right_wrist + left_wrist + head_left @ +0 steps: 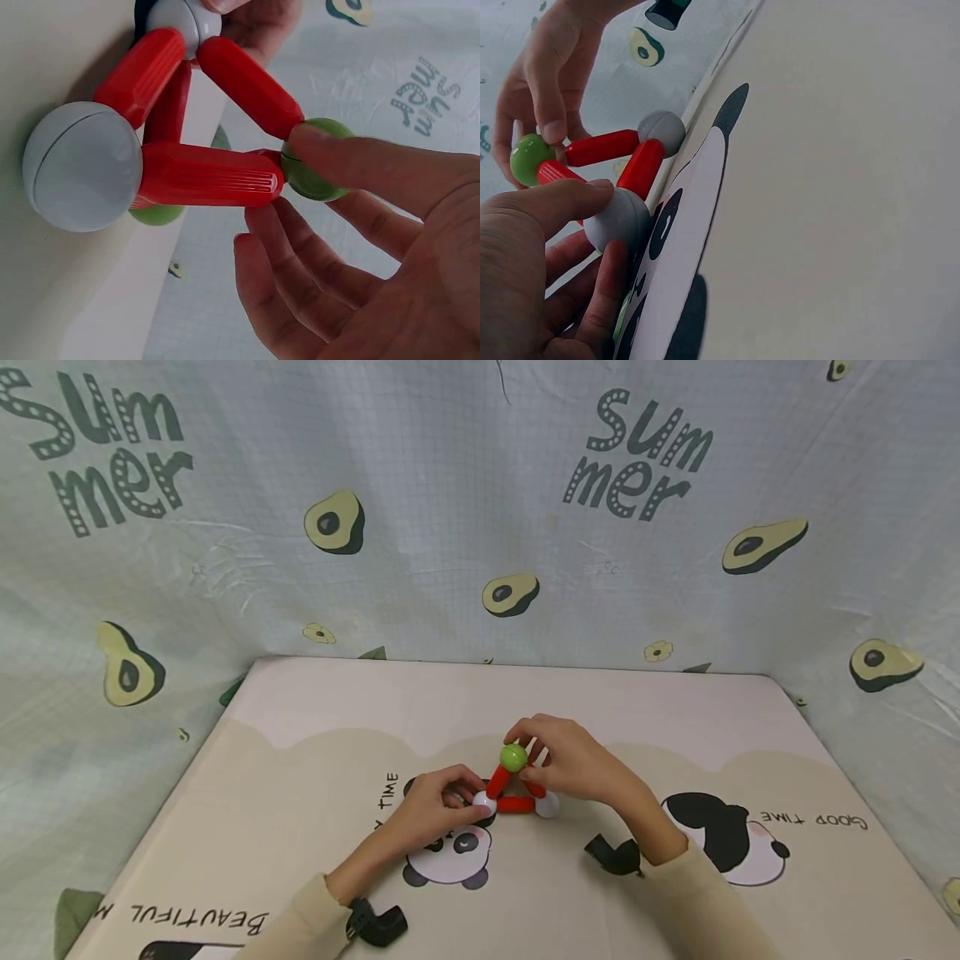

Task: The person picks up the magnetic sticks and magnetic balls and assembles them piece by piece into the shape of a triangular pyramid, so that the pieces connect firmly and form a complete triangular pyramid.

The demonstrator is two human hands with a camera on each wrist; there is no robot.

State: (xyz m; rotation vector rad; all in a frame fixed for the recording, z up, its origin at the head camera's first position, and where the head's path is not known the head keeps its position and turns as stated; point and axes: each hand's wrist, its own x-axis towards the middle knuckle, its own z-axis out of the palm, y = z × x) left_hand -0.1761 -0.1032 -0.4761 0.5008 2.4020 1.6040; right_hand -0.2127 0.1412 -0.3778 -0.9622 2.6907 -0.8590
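Observation:
A pyramid-like frame of red rods (515,805) and balls stands on the table, a green ball (513,757) at its top. My left hand (431,802) holds the near left white ball (619,220) between thumb and fingers. With thumb and fingertips, my right hand (570,760) pinches the top green ball, its other fingers spread beside a rod. The second white ball (82,166) sits at the near right corner, untouched. Partly hidden behind the rods, another green ball (157,215) shows low at the back in the right wrist view.
The table (315,827) is covered by a cloth with panda prints (450,857) and lettering. Behind it hangs a pale curtain (420,460) with avocado prints. Black wrist mounts (378,925) stick out beside both sleeves, close over the tabletop.

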